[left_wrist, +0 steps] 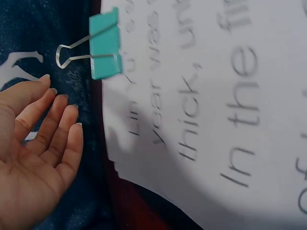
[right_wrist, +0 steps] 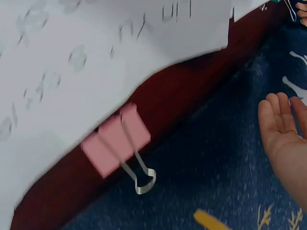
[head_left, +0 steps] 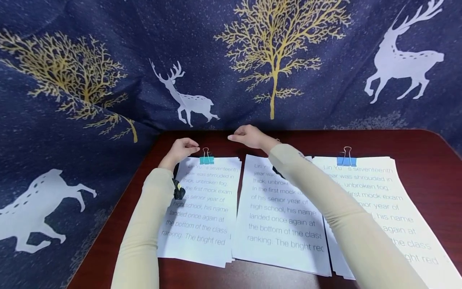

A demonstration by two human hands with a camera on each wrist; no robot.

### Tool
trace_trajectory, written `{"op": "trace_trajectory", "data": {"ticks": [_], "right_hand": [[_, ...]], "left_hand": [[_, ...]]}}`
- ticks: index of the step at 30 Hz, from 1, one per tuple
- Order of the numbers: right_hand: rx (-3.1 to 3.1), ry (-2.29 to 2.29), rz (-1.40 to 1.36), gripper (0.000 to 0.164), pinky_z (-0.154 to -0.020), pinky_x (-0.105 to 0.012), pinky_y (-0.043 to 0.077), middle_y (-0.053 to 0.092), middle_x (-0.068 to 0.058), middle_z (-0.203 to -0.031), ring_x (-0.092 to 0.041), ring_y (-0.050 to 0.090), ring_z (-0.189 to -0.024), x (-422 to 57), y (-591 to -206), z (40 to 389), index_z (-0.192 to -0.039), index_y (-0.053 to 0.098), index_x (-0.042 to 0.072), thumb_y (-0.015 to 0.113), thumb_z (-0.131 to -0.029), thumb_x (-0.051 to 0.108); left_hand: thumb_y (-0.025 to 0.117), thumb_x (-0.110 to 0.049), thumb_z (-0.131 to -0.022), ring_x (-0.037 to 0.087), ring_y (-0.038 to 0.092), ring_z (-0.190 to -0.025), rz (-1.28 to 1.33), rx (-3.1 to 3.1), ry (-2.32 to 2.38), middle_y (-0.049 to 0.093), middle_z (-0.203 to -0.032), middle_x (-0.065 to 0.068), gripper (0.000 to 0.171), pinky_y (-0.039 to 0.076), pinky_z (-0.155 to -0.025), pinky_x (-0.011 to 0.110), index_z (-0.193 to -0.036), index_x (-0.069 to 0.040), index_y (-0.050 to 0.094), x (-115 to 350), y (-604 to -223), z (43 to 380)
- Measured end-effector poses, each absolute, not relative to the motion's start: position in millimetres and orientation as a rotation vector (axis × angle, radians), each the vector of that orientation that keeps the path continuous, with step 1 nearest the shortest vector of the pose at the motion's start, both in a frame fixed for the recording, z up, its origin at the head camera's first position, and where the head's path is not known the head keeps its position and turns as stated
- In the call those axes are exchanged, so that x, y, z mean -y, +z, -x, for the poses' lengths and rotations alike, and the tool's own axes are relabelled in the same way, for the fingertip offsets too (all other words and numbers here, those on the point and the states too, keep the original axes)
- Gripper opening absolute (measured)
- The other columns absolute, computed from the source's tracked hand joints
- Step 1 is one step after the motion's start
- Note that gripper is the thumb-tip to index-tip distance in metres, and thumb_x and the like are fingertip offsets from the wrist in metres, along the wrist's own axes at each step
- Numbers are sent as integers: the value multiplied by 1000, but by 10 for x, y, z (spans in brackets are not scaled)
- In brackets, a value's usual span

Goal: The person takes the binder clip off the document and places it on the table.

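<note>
A teal binder clip [head_left: 207, 159] grips the top edge of the left paper stack [head_left: 202, 224]. Just left of it hovers my left hand [head_left: 180, 150], its fingers loosely bent and holding nothing; the left wrist view shows a gap between fingertips and clip handles. My right hand [head_left: 249, 136] hangs over the table's back edge beyond the middle paper stack [head_left: 278, 224], empty, with relaxed fingers. In the right wrist view a pink binder clip [right_wrist: 117, 141] sits at the edge of a stack, away from that hand. My right forearm mostly hides it in the head view.
A blue binder clip [head_left: 347, 161] is on the right paper stack [head_left: 382, 192], which my right sleeve [head_left: 339, 208] partly covers. The stacks lie side by side on a dark red table [head_left: 422, 160]. Behind it hangs a blue cloth [head_left: 238, 100] with deer and trees.
</note>
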State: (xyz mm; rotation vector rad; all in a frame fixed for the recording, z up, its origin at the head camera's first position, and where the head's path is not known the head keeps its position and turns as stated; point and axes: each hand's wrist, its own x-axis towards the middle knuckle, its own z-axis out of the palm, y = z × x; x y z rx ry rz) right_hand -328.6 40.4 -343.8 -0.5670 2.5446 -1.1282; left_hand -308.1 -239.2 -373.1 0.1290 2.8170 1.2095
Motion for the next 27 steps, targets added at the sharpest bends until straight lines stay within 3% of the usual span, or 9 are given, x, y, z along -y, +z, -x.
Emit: {"op": "trace_trajectory", "data": {"ticks": [15, 21, 27], "right_hand": [[-2486, -1178, 516, 57, -96, -40, 46, 55, -15, -131, -27, 54, -117, -51, -3751, 3182, -128, 54, 1, 52, -95, 47], [-2477, -1155, 514, 57, -101, -39, 42, 57, -14, -130, -26, 52, -120, -24, -3886, 3161, -127, 56, 1, 51, -95, 48], [-2480, -1160, 537, 57, -102, -39, 42, 58, -15, -128, -27, 53, -119, -2, -3948, 3166, -127, 56, 0, 50, -96, 48]], "left_hand": [[66, -1, -85, 39, 56, -108, -194, -2744, 1071, 60, -115, 29, 33, 45, -93, 42, -114, 11, 59, 2489, -3823, 3110], [72, -3, -82, 40, 51, -117, -235, -2685, 981, 57, -122, 28, 39, 40, -101, 47, -116, 9, 59, 2502, -3866, 3115], [74, -3, -80, 34, 53, -106, -241, -2704, 854, 59, -116, 24, 35, 43, -94, 42, -111, 7, 62, 2516, -3864, 3116]]}}
